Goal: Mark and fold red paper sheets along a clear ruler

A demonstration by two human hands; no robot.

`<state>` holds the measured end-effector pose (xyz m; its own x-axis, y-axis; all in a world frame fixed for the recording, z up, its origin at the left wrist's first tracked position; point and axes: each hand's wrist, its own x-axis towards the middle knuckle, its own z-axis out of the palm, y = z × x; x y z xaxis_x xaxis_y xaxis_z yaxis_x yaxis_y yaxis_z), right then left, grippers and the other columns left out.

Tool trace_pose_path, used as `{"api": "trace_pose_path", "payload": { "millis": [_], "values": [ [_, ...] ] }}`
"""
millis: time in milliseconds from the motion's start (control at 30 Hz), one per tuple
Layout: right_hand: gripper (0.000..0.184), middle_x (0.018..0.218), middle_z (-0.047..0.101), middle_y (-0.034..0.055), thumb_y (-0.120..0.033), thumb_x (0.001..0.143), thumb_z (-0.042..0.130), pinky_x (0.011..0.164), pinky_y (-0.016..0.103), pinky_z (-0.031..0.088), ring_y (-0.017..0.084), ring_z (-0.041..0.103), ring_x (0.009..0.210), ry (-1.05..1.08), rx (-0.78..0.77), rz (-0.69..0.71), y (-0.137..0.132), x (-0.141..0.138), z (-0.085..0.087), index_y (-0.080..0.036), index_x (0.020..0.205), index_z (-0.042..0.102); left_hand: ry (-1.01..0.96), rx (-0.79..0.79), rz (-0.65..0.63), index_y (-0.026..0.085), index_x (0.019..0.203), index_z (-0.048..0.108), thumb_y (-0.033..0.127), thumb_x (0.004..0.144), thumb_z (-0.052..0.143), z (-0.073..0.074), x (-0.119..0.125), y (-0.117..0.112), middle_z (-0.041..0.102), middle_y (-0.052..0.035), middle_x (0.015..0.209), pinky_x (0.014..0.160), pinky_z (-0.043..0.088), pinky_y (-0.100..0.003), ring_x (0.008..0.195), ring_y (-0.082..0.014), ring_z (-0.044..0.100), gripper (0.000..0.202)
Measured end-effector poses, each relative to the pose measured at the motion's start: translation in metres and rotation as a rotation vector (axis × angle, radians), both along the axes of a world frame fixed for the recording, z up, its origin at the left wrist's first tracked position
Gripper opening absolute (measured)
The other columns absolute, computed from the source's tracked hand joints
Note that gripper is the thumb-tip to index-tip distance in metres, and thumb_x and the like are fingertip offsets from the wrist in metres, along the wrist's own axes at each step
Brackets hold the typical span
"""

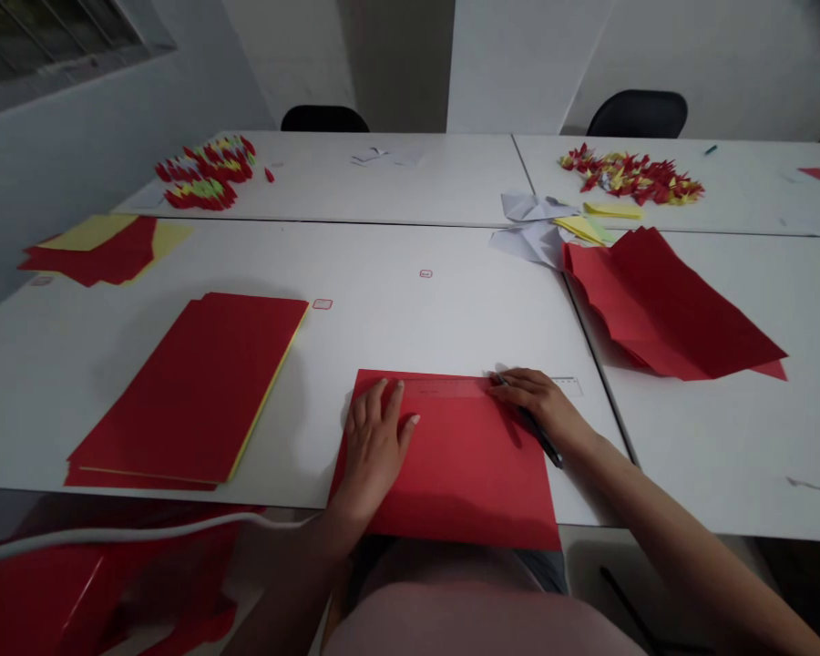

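The head camera looks down on a white table [389,337], where a single red sheet of paper [471,474] lies directly before the person, its near edge jutting past the table's front edge. A clear ruler [444,387] lies across the sheet's far edge, its right end running beyond the paper onto the tabletop. The left hand [374,442] rests palm down on the sheet's left side, fingers spread, with fingertips by the ruler's left end; it grips nothing. The right hand [537,401], well apart from it, is closed around a black pen [545,445], which slants with its tip end at the ruler near the sheet's far right corner. To the left lies a stack of red and yellow paper [198,392], and behind that, a fanned group of red and yellow sheets [119,255]. On the right, creased red sheets [676,310] lie beside folded white papers [529,241]. Farther back are rows of small folded paper pieces [209,173] at left and a loose heap of red and yellow folded pieces [632,175] at right.
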<state>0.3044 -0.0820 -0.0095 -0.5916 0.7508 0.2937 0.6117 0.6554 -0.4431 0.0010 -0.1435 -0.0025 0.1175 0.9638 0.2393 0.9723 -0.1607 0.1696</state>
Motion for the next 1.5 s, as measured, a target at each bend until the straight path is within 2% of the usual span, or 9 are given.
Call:
{"api": "trace_pose_path", "payload": {
  "millis": [233, 300, 400, 467, 667, 833, 1033, 1233, 1500],
  "values": [
    [0.037, 0.132, 0.066, 0.0042, -0.019, 0.100, 0.045, 0.101, 0.048, 0.049, 0.027, 0.056, 0.127, 0.008, -0.027, -0.040, -0.012, 0.007, -0.001, -0.030, 0.129, 0.065, -0.015, -0.001, 0.034, 0.015, 0.141, 0.050, 0.036, 0.099, 0.049, 0.004, -0.010, -0.004, 0.053, -0.0180, 0.141, 0.107, 0.041, -0.058, 0.128, -0.0345, 0.050, 0.047],
    [0.039, 0.133, 0.066, 0.0036, -0.019, 0.100, 0.044, 0.102, 0.048, 0.049, 0.026, 0.056, 0.127, 0.008, -0.037, -0.053, -0.014, 0.005, -0.001, -0.032, 0.130, 0.064, -0.027, 0.007, 0.028, 0.016, 0.141, 0.049, 0.030, 0.099, 0.048, 0.006, -0.007, -0.005, 0.054, -0.0168, 0.141, 0.105, 0.042, -0.057, 0.128, -0.0337, 0.051, 0.045],
    [0.040, 0.132, 0.066, 0.0036, -0.018, 0.099, 0.043, 0.102, 0.048, 0.049, 0.026, 0.056, 0.126, 0.009, -0.048, -0.059, -0.016, 0.002, -0.001, -0.033, 0.131, 0.063, -0.053, 0.024, -0.077, 0.017, 0.140, 0.051, 0.012, 0.094, 0.046, 0.005, 0.005, -0.004, 0.054, -0.0134, 0.142, 0.108, 0.043, -0.052, 0.131, -0.0304, 0.049, 0.047],
    [0.039, 0.131, 0.066, 0.0040, -0.019, 0.099, 0.044, 0.101, 0.048, 0.050, 0.026, 0.057, 0.125, 0.009, -0.047, -0.059, -0.015, 0.000, -0.001, -0.032, 0.130, 0.064, -0.084, 0.027, -0.158, 0.016, 0.136, 0.054, 0.007, 0.092, 0.044, 0.000, 0.013, 0.000, 0.055, -0.0120, 0.142, 0.111, 0.042, -0.048, 0.133, -0.0281, 0.048, 0.047],
    [0.037, 0.128, 0.068, 0.0054, -0.018, 0.100, 0.043, 0.099, 0.048, 0.050, 0.026, 0.058, 0.123, 0.002, -0.026, -0.053, -0.013, -0.012, 0.003, -0.029, 0.127, 0.066, -0.168, 0.048, -0.144, 0.013, 0.132, 0.058, 0.024, 0.098, 0.047, -0.012, 0.023, 0.007, 0.058, -0.0146, 0.137, 0.110, 0.045, -0.048, 0.131, -0.0296, 0.050, 0.037],
    [0.037, 0.127, 0.068, 0.0053, -0.019, 0.100, 0.044, 0.097, 0.045, 0.050, 0.025, 0.059, 0.119, 0.008, -0.035, -0.056, -0.012, -0.021, 0.004, -0.029, 0.128, 0.065, -0.154, 0.061, -0.129, 0.011, 0.132, 0.058, 0.023, 0.098, 0.045, -0.013, 0.024, 0.005, 0.055, -0.0158, 0.141, 0.113, 0.041, -0.050, 0.135, -0.0310, 0.046, 0.038],
    [0.038, 0.129, 0.068, 0.0040, -0.020, 0.101, 0.043, 0.097, 0.046, 0.050, 0.026, 0.059, 0.119, 0.045, -0.007, -0.077, -0.013, -0.022, -0.003, -0.031, 0.131, 0.063, -0.186, 0.011, -0.116, 0.009, 0.141, 0.048, 0.025, 0.098, 0.044, -0.014, 0.025, 0.004, 0.050, -0.0172, 0.146, 0.114, 0.041, -0.049, 0.140, -0.0304, 0.042, 0.046],
    [0.038, 0.126, 0.069, 0.0029, -0.022, 0.099, 0.051, 0.096, 0.047, 0.051, 0.026, 0.060, 0.118, 0.067, 0.010, -0.098, -0.013, -0.018, -0.010, -0.034, 0.133, 0.061, -0.188, 0.020, -0.111, 0.014, 0.137, 0.051, 0.025, 0.098, 0.047, -0.007, 0.025, 0.004, 0.049, -0.0157, 0.146, 0.111, 0.044, -0.049, 0.138, -0.0311, 0.042, 0.041],
    [0.034, 0.124, 0.070, 0.0014, -0.024, 0.098, 0.054, 0.094, 0.047, 0.051, 0.025, 0.061, 0.115, 0.107, 0.037, -0.119, -0.013, -0.018, -0.014, -0.034, 0.130, 0.062, -0.174, 0.016, -0.124, 0.012, 0.136, 0.052, 0.023, 0.098, 0.047, -0.007, 0.025, 0.004, 0.048, -0.0165, 0.145, 0.112, 0.043, -0.048, 0.138, -0.0314, 0.041, 0.041]
  ]
}}
